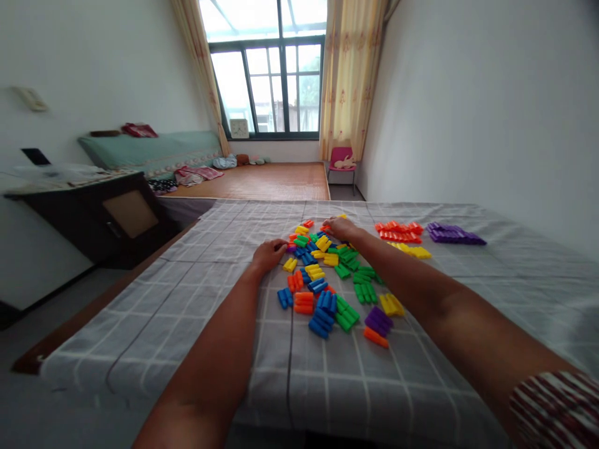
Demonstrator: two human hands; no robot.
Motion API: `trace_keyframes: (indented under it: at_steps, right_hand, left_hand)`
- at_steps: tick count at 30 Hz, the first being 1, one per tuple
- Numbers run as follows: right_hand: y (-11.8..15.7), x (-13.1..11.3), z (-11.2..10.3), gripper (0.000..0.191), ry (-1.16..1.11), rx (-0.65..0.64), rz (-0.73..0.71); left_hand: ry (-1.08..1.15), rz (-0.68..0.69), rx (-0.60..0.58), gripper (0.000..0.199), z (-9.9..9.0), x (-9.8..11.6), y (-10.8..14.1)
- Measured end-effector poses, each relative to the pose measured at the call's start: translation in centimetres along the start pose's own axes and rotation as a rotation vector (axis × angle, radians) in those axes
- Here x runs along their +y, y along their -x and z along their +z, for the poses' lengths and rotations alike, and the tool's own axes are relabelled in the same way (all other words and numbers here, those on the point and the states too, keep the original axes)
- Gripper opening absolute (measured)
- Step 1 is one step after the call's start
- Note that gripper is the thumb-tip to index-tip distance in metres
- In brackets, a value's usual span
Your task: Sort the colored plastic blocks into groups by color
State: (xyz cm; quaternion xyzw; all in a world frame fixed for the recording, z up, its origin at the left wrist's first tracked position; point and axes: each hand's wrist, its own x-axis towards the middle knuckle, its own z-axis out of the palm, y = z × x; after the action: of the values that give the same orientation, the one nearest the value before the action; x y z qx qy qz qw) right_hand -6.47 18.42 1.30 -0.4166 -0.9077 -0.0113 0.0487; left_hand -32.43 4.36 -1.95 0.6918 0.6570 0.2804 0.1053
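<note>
Ribbed plastic pieces in blue, green, yellow, orange and purple lie in a loose pile [322, 255] on a grey checked cloth [187, 299]. At the pile's left edge is my left hand [271, 254], its fingertips pressed together by a small purple piece [291, 248]; what they hold, if anything, is too small to tell. My right hand [339, 228] reaches over the far side of the pile, fingers bent down at an orange piece [326, 229]. Whether it grips that piece is unclear.
To the right lie grouped orange pieces [399, 232], purple pieces [453, 234] and a yellow row [409, 251]. Beyond the cloth is a low bed platform [281, 181] below a window. A pink chair [341, 159] stands behind right, a dark cabinet [93, 218] at left.
</note>
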Motion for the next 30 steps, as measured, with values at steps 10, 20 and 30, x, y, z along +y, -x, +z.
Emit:
trace_keyframes:
  at_steps: [10,20,30]
  right_hand:
    - [1.4,0.1,-0.8,0.039,-0.072,0.064,0.104]
    - [13.7,13.9,-3.5,0.037,-0.251,0.398,0.468]
    - [20.8,20.9,0.6,0.037,0.015,0.265,0.708]
  left_hand:
    - [-0.034,-0.012,0.008,0.034,0.1,0.1,-0.1]
    - [-0.049,0.017,0.015,0.038,0.2,-0.5,-0.6]
    - [-0.048,-0.009,0.013,0.04,0.0,-0.3,-0.6]
